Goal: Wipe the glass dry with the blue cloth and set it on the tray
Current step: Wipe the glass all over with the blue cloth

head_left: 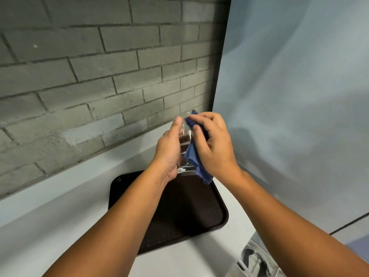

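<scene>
Clearly the wiping step is under way: the left hand [169, 150] grips the glass [184, 140] in the air above the far end of the dark tray [127, 188] on the pale bench [60, 206], while the right hand [213, 148] presses the blue cloth [194, 158] against its side. Next, I judge, the cloth must come away and the glass be lowered upright onto the tray.

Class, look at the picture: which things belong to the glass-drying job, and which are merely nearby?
Belong to the job:
glass, held in the left hand
blue cloth, pressed to the glass by the right hand
dark tray, on the counter below the hands

Merely nearby:
brick wall
white counter
shiny item at lower right, too unclear to name
</scene>
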The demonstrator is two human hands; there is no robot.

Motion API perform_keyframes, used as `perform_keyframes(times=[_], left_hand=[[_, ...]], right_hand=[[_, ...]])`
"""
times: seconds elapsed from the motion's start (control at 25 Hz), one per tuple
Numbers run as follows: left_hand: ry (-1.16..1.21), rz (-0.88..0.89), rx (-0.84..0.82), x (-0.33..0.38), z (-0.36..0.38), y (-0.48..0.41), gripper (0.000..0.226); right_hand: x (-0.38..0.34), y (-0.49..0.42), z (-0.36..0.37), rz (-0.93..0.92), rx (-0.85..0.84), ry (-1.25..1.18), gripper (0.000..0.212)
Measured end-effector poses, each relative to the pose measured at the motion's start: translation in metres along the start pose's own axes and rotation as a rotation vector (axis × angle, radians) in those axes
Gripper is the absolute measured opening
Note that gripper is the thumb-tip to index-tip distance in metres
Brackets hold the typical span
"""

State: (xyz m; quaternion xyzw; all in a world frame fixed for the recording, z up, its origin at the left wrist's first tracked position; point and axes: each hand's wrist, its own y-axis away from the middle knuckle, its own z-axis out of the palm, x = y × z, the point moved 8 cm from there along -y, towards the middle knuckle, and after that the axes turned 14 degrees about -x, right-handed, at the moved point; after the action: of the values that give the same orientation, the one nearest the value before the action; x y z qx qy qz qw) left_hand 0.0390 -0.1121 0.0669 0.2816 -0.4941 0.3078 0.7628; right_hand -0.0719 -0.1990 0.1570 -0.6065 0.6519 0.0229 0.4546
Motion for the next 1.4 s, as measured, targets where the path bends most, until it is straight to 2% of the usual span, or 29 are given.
perform_keyframes(times=[0.08,0.2,0.24,0.36,0.52,0.64,0.8,0.92,0.96,1.08,1.12,1.24,1.4], left_hand=[[-0.033,0.001,0.029,0.001,0.002,0.001,0.047],[-0.038,0.017,0.047,0.003,0.001,-0.003,0.058],[-0.033,0.022,0.04,0.003,0.002,-0.004,0.058],[-0.057,0.017,0.028,0.003,0.004,-0.004,0.052],[-0.014,0.013,0.05,0.003,0.001,-0.007,0.057],[-0.019,0.008,0.035,0.004,0.001,-0.004,0.049],[0.016,-0.005,0.042,0.003,-0.002,-0.006,0.057],[0.02,-0.018,0.038,0.005,0.001,-0.004,0.058],[0.017,-0.021,0.04,0.005,0.001,-0.004,0.056],[0.033,-0.031,0.053,0.003,-0.001,-0.004,0.059],[0.05,-0.032,0.048,0.002,0.0,-0.004,0.058],[0.074,-0.028,0.021,0.003,0.005,-0.001,0.053],[0.101,-0.049,-0.012,0.002,0.008,-0.003,0.078]], right_hand=[[0.011,0.001,-0.004,0.113,0.041,-0.071,0.033],[-0.008,0.01,0.005,-0.061,-0.009,0.017,0.033],[-0.005,0.009,0.004,-0.063,-0.001,0.02,0.033],[0.016,0.005,-0.004,0.135,0.052,-0.073,0.034],[-0.004,0.009,0.006,-0.066,-0.023,0.04,0.035],[0.018,0.003,-0.003,0.129,0.028,-0.082,0.034],[0.0,0.005,0.005,-0.043,-0.009,-0.014,0.033],[0.027,-0.004,-0.004,0.19,0.054,-0.151,0.03],[0.025,-0.002,-0.003,0.194,0.058,-0.146,0.03],[0.005,0.002,0.004,-0.01,0.02,-0.053,0.03],[0.009,-0.001,0.004,-0.009,0.011,-0.055,0.029],[0.036,-0.005,0.001,0.227,0.018,-0.202,0.026],[0.017,-0.001,0.001,0.052,0.021,-0.123,0.027]])
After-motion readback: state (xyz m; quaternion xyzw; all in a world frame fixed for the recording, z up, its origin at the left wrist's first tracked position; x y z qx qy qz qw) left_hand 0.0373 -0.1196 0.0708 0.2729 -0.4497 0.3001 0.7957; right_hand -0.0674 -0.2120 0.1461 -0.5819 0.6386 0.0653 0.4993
